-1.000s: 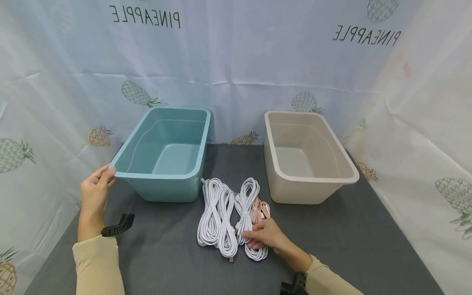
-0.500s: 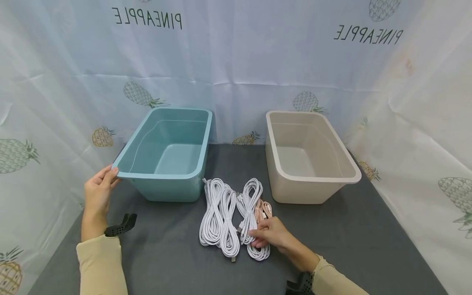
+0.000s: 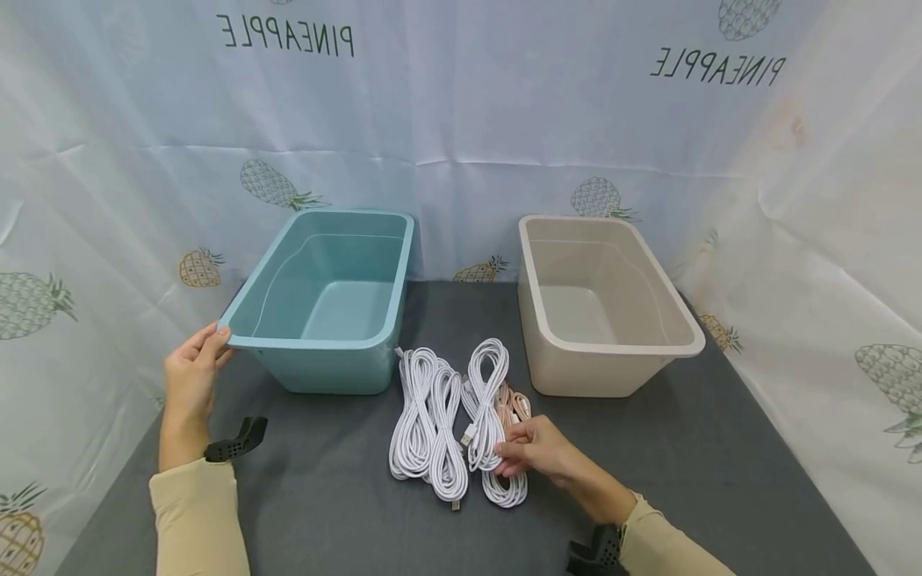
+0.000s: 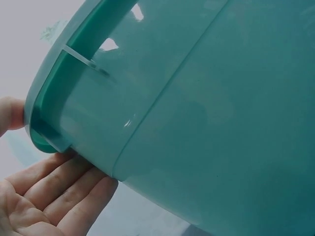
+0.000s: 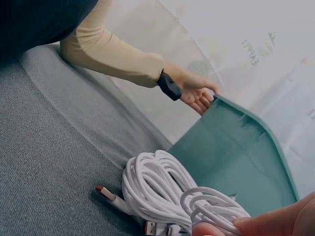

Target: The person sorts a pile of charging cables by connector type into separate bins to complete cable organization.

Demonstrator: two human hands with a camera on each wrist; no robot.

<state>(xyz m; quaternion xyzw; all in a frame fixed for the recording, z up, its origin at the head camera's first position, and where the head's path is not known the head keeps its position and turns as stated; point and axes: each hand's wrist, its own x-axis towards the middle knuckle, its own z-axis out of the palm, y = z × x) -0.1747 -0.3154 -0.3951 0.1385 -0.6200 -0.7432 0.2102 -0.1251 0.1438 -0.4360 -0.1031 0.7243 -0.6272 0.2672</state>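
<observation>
My left hand (image 3: 190, 380) grips the near-left corner of the teal plastic bin (image 3: 310, 345); the left wrist view has the thumb outside the rim and the fingers (image 4: 78, 182) beneath it. My right hand (image 3: 536, 452) pinches the lower end of a bundled white USB cable (image 3: 487, 400), thumb and fingertip on its loops in the right wrist view. Left of it lie more white cable bundles (image 3: 414, 424), and another white coil (image 3: 506, 494) sits under the right hand. A pink cable bundle (image 3: 513, 404) is partly covered by the held cable.
A beige bin (image 3: 612, 350) stands at the back right. Both bins have nothing visible inside. A dark grey cloth (image 3: 338, 496) covers the table, and a pineapple-print curtain (image 3: 468, 96) hangs behind and at both sides.
My right hand has moved slightly right and up, and the pinched white cable bundle has shifted up and separated a little from the coil below. The left hand stays on the teal bin.
</observation>
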